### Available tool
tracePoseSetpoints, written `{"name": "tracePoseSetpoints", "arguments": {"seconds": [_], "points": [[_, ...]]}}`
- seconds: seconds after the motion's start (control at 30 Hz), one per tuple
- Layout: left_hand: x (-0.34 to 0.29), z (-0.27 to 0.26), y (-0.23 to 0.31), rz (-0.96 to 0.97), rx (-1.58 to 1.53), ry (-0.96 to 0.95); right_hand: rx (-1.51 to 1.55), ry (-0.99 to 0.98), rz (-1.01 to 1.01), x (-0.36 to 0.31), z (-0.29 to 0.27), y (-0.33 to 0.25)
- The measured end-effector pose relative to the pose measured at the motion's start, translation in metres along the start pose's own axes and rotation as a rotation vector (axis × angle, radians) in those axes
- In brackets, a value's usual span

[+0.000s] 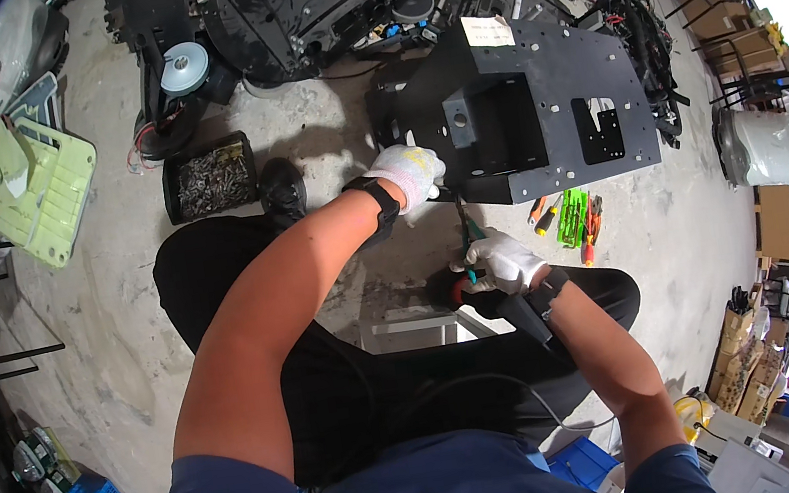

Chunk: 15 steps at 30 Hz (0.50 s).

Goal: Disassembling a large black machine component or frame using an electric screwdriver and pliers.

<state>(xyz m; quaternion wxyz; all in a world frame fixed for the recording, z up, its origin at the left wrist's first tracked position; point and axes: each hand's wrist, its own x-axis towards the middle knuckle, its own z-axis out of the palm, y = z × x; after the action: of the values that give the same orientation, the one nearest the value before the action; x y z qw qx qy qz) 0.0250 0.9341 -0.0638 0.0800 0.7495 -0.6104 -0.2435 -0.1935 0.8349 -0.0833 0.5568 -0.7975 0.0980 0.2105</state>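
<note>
A black sheet-metal housing [581, 69] with a deep rectangular recess lies in front of me on the floor. At its near left corner is my left hand [410, 174], in a white knit glove with the fingers curled in; what they hold is hidden. My right hand [505, 263], also gloved, is closed round the handles of green-handled pliers [465, 226]. The jaws of the pliers point up toward the housing's near edge, close to my left fingers. Whether the jaws touch anything is too small to tell.
Right of the pliers lie several screwdrivers [592, 229] and a bright green case [572, 217]. A black bin of screws [211, 178] stands at the left by my shoe [282, 190]. Large black machine parts [312, 16] fill the far side; a wire bundle [638, 41] lies right.
</note>
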Motion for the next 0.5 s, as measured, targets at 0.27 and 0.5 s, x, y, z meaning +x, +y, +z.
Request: {"name": "tracePoseSetpoints", "arguments": {"seconds": [0.27, 0.5], "points": [[-0.006, 0.000, 0.005, 0.009, 0.053, -0.006, -0.625, -0.190, 0.032, 0.003, -0.016, -0.048], [-0.011, 0.008, 0.007, 0.158, 0.248, 0.143, -0.427, -0.141, -0.071, 0.006, -0.023, -0.038]]}}
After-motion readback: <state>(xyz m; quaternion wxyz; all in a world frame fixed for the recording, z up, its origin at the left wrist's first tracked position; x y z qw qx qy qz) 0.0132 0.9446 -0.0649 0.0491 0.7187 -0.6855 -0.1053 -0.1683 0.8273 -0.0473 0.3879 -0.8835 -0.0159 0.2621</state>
